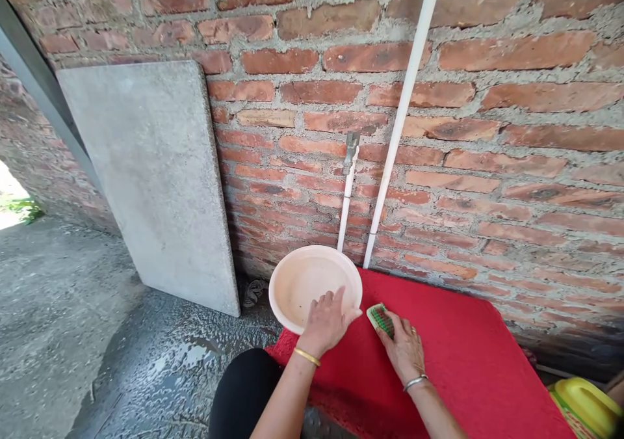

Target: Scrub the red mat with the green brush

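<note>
A pale pink basin [312, 260] stands at the far left corner of a surface covered by a red cloth [453, 335]. Over the basin's near right rim is my left hand [326, 322], fingers spread and nothing held; whether it touches the rim I cannot tell. My right hand [403, 345] is closed around a scrub brush [380, 319] with a pale back and green bristles, just above the red cloth. The bristles face partly up and towards the camera. A yellow bangle is on the left wrist, a silver one on the right.
Behind the cloth rises a brick wall [448, 127] with a tall white pipe [402, 110] and a short pipe with a metal tap [351, 149]. A grey slab [151, 179] leans at left above wet concrete floor [170, 354]. A yellow jug [585, 403] stands at lower right.
</note>
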### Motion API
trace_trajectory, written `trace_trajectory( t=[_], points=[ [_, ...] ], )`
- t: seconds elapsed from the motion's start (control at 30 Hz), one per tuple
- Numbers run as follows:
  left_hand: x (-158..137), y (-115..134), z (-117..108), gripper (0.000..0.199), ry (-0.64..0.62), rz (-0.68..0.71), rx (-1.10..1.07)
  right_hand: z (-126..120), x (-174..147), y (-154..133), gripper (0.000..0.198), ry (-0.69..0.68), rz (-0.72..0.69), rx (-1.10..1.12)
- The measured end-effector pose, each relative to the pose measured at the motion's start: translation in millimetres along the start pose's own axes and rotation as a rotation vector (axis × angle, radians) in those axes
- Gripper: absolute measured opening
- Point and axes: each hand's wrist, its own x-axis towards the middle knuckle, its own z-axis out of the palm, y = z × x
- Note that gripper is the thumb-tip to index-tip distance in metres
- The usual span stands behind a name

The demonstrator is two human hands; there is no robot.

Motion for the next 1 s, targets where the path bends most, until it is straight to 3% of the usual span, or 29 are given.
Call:
trace_trajectory(
  t=[0.17, 0.3, 0.43, 0.6, 0.67, 0.87, 0.93, 1.0],
  points=[
    [6, 14, 19, 0.054, -0.181, 0.053, 0.148, -3, 15, -35, 0.038, -0.026, 0.000, -0.003],
    [9, 12, 18, 0.056, -0.242, 0.077, 0.165, -4, 27, -68, 0.039, -0.098, -0.004, -0.052],
    [11, 13, 13, 0.058, -0.262, 0.064, 0.176, -10, 27, -47, 0.039, -0.097, 0.017, -0.081],
    [12, 14, 14, 0.058, -0.273, 0.058, 0.167, -25, 24, 0, 0.043, -0.039, 0.263, -0.124],
    [12, 13, 17, 0.057, -0.266, 0.063, 0.169, -25, 26, -7, 0.043, -0.018, 0.233, -0.098],
    [9, 11, 23, 0.058, -0.224, 0.067, 0.206, -2, 31, -70, 0.038, -0.070, 0.043, -0.062],
    [9, 10, 25, 0.057, -0.207, 0.066, 0.215, -1, 33, -66, 0.038, -0.082, 0.023, -0.071],
    [9, 10, 27, 0.056, -0.191, 0.068, 0.226, -6, 35, -43, 0.039, -0.072, 0.058, -0.103]
  ],
)
